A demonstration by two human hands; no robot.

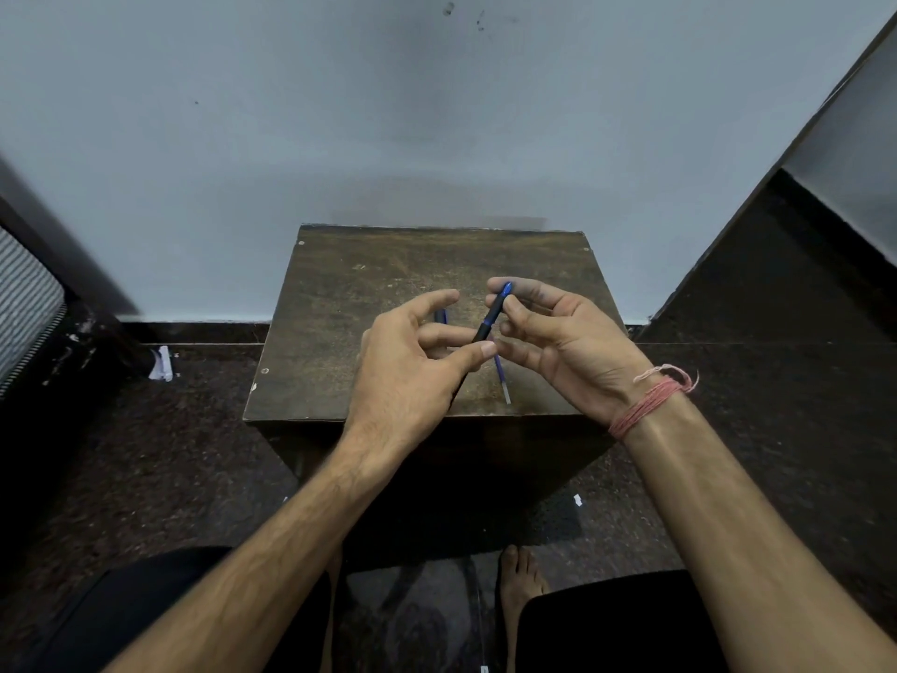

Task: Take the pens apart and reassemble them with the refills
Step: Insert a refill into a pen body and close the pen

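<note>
The pen (492, 315) is sitting at the centre of the frame, above the small wooden table (340, 303), with its long axis running diagonally from the blue tip at upper right down to the black barrel end at lower left. The right hand (563, 342) is pinching the upper, blue end between thumb and forefinger, so its grip is closed on the pen. The left hand (412, 366) is meeting the lower barrel end from the left side of the frame; its thumb and middle fingers are closing around that end (actual contact is partly hidden by the fingers, so a firm clamp cannot be confirmed). Its forefinger is pointing free toward the upper right.

The deciding relation is judged to be this: both hands are lying on the same diagonal axis, one at each end, so a twist or pull along that axis would separate the barrel sections.

A loose refill (501, 378) is lying on the table just below the hands, its axis running down and slightly right, nearer to the right hand. A second blue piece (442, 317) is showing on the table behind the left hand's fingers; what it is cannot be determined. A pink thread band (645, 403) is circling the right wrist.
</note>
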